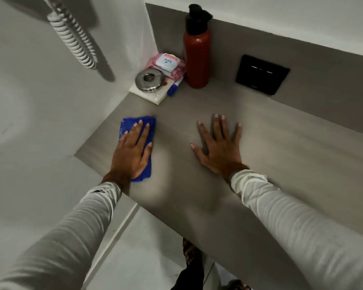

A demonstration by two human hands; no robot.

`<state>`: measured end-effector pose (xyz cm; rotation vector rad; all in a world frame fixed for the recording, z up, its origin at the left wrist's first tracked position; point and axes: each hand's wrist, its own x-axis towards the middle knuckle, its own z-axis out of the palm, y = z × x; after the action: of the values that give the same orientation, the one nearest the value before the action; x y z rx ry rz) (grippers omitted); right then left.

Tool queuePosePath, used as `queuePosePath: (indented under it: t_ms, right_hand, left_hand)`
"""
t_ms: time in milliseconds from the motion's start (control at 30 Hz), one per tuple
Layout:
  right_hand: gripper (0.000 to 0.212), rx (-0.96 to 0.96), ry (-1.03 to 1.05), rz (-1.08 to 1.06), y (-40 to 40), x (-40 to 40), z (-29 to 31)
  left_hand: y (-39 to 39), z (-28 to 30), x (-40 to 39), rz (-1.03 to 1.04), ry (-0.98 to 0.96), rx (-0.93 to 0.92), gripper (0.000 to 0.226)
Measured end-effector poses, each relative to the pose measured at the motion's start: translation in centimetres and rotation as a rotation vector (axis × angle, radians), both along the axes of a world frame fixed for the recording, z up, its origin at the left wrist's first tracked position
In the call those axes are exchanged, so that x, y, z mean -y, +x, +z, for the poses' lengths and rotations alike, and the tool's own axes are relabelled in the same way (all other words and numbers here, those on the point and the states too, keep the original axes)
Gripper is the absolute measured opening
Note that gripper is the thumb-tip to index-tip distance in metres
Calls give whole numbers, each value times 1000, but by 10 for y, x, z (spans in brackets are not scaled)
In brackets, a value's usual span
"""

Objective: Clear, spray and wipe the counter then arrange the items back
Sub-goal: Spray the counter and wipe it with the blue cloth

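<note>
My left hand [132, 151] lies flat on a blue cloth [146, 124], pressing it onto the grey counter [281, 147] near its left edge. To its right, my right hand [219, 146] rests palm down on the bare counter with fingers spread and nothing in it. In the back left corner stand a red bottle [197, 57] with a black cap, a pink wipes pack [168, 63], a round steel dish [149, 80] on a white tile [155, 98], and a blue marker [174, 87].
A black switch plate [262, 74] is set in the backsplash right of the bottle. A coiled white cord [76, 36] hangs on the left wall. The counter's front edge runs diagonally, with pale floor [147, 248] and my feet [192, 251] below.
</note>
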<state>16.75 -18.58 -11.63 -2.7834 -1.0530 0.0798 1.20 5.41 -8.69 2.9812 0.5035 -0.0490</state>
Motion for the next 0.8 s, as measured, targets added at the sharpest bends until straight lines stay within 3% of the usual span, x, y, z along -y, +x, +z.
queuePosePath:
  t_ms: [200,433,600,800]
  right_hand:
    - [77,53,19,-44,4,-14,-9]
    - [77,73,18,-62,0,-15,-7]
    - [80,1,-5,-52,3,-14,-3]
    - [78,-77,12,-79,-25,-7,9]
  left_hand:
    - [-10,2,-92,4,-27,17,65]
    - [-24,-6,-97,56,-59,87,64]
    - [-57,-7,-58,338,-58,164,64]
    - [-55,-9,42,748,-176,209,65]
